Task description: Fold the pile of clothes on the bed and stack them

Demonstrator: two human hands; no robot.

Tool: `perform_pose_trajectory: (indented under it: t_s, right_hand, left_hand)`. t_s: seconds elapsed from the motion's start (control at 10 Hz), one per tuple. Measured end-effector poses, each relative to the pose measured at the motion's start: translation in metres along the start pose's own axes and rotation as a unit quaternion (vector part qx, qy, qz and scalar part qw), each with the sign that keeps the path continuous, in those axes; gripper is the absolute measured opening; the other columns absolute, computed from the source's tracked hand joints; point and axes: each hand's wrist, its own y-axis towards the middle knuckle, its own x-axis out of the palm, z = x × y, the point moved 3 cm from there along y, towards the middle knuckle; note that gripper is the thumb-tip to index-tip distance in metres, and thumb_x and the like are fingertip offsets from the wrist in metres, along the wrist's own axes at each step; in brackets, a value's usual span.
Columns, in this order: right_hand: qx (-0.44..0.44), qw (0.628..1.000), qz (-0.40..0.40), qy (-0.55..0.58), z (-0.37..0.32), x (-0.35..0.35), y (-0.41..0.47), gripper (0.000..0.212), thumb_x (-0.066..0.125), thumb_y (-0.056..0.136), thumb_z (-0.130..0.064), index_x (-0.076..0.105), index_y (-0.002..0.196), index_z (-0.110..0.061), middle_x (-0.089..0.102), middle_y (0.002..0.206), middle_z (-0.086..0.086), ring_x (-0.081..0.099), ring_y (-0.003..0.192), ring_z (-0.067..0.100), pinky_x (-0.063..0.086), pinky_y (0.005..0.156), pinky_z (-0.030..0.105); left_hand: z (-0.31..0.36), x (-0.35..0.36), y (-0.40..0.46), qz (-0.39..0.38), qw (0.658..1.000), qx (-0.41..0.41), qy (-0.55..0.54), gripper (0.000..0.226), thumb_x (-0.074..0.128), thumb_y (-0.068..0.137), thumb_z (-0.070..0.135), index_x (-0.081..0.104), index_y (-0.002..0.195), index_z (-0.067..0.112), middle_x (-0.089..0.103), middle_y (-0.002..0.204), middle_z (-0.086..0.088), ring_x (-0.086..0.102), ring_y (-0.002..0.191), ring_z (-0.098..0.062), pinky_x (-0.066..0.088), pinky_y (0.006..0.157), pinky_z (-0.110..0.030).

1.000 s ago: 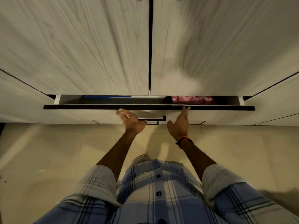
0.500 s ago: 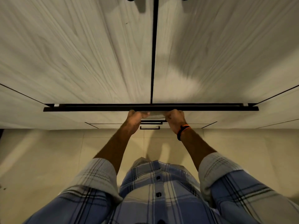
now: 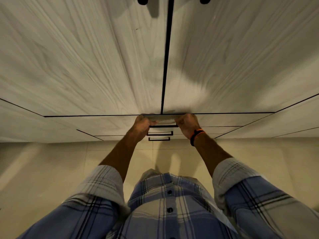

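On drawer front [image 3: 120,121] (unlabelled): both hands [image 3: 142,124].

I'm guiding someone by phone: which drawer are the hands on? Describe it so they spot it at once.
Find the tall pale wood-grain wardrobe with two doors split by a dark vertical seam. Directly under those doors is the top drawer, where the left hand and right hand meet. Unlike the drawers below, whose black handles show, its handle is mostly hidden by the hands.

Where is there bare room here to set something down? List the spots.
Bare beige tiled floor lies left of the left forearm, and more lies right of the right forearm, below the pale wood-grain wardrobe. It is crowded at the top black drawer handle, with the left hand and right hand at its ends.
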Motion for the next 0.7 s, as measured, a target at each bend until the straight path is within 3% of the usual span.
perform_pose_trajectory:
  t_s: [0.1,0.2,0.3,0.4,0.5,0.6,0.7]
  right_hand:
    - [0.006,0.999,0.007,-0.038,-0.004,-0.004,0.006,0.029,0.047,0.086,0.018,0.055,0.076,-0.007,0.054,0.084,0.006,0.056,0.081,0.019,0.050,0.087,0.030]
    - [0.014,0.997,0.006,-0.071,-0.005,-0.010,0.010,0.018,0.043,0.090,0.013,0.052,0.089,-0.003,0.051,0.093,0.011,0.054,0.077,0.014,0.051,0.086,0.030]
    - [0.023,0.996,0.000,-0.085,-0.005,-0.018,0.004,0.038,0.049,0.090,0.007,0.051,0.128,0.004,0.052,0.119,0.020,0.057,0.096,0.022,0.050,0.094,0.035]
    - [0.017,0.990,0.008,-0.138,-0.010,-0.021,-0.007,0.046,0.056,0.088,0.006,0.048,0.133,0.009,0.053,0.134,0.025,0.059,0.110,0.030,0.052,0.096,0.039]
    - [0.002,0.979,0.016,-0.205,-0.016,-0.020,-0.019,0.051,0.060,0.086,0.000,0.046,0.135,0.007,0.053,0.137,0.025,0.054,0.124,0.037,0.048,0.104,0.047]
    - [-0.008,0.965,-0.016,-0.261,-0.013,-0.018,-0.031,0.078,0.069,0.081,-0.008,0.030,0.149,-0.003,0.041,0.149,0.020,0.047,0.133,0.034,0.042,0.110,0.048]
    - [-0.042,0.944,-0.036,-0.326,-0.008,-0.016,-0.049,0.086,0.078,0.079,-0.004,0.030,0.150,-0.007,0.040,0.150,0.016,0.047,0.133,0.030,0.044,0.108,0.041]
  left_hand:
    - [0.021,0.007,-0.027,-0.017,1.000,0.008,0.015,0.044,0.068,0.078,-0.011,0.059,0.121,0.000,0.064,0.122,-0.016,0.060,0.115,-0.030,0.046,0.105,-0.036]
    - [0.021,0.007,-0.031,-0.005,0.999,0.019,0.027,0.039,0.066,0.081,-0.012,0.057,0.117,0.003,0.062,0.123,-0.015,0.059,0.113,-0.027,0.047,0.102,-0.035]
    - [0.021,0.003,-0.034,0.010,0.999,0.022,0.043,0.038,0.069,0.081,-0.006,0.059,0.115,0.006,0.062,0.123,-0.016,0.058,0.112,-0.028,0.046,0.103,-0.038]
    - [0.020,-0.003,-0.038,0.019,0.997,0.009,0.069,0.053,0.075,0.077,0.004,0.056,0.127,0.005,0.060,0.124,-0.015,0.056,0.115,-0.028,0.046,0.103,-0.042]
    - [0.025,-0.005,-0.052,0.021,0.996,0.024,0.081,0.050,0.075,0.078,0.005,0.057,0.125,0.005,0.060,0.111,-0.010,0.053,0.099,-0.023,0.048,0.087,-0.037]
    - [0.030,-0.003,-0.066,0.017,0.993,0.041,0.109,0.045,0.072,0.083,0.004,0.055,0.125,0.006,0.059,0.112,-0.006,0.054,0.103,-0.021,0.046,0.073,-0.021]
    - [0.025,-0.002,-0.083,0.043,0.986,0.025,0.162,0.074,0.074,0.086,0.015,0.034,0.147,0.006,0.045,0.144,-0.008,0.044,0.131,-0.024,0.044,0.100,-0.031]
